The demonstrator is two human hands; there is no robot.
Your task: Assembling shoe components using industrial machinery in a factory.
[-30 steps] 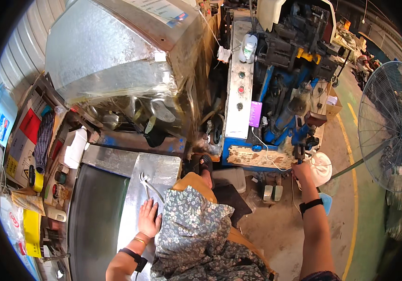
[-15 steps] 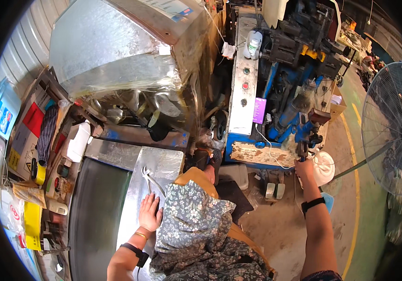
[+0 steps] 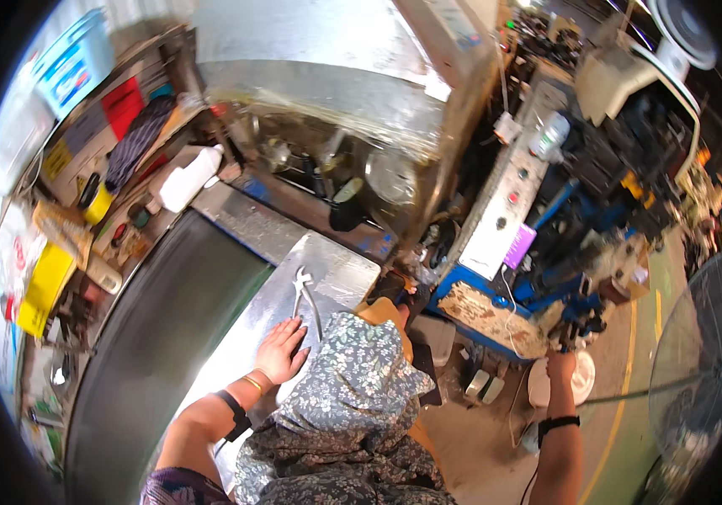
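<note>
My left hand (image 3: 281,352) lies flat with fingers stretched out on a shiny metal surface (image 3: 340,268). Its fingertips are by the handles of metal pliers (image 3: 300,286), which rest there with the handles spread; I see no grip on them. Out to the right, my right hand (image 3: 560,364) is closed around a dark handle-like part (image 3: 568,338) at the near end of a blue and black machine (image 3: 470,295). Most of that part is hidden by my fingers and blends into the dark mechanism.
A dark belt (image 3: 167,324) runs left of the metal surface. Shelves with a white bottle (image 3: 193,178) and yellow tape (image 3: 98,206) stand beyond. A large metal hopper (image 3: 319,93) rises ahead. Foot pedals (image 3: 484,385), a white bucket (image 3: 580,383) and a fan (image 3: 706,379) are right.
My view has turned left, so the scene appears tilted and the machine sits farther right. My left hand stays flat by the pliers; my right hand remains closed on the dark part.
</note>
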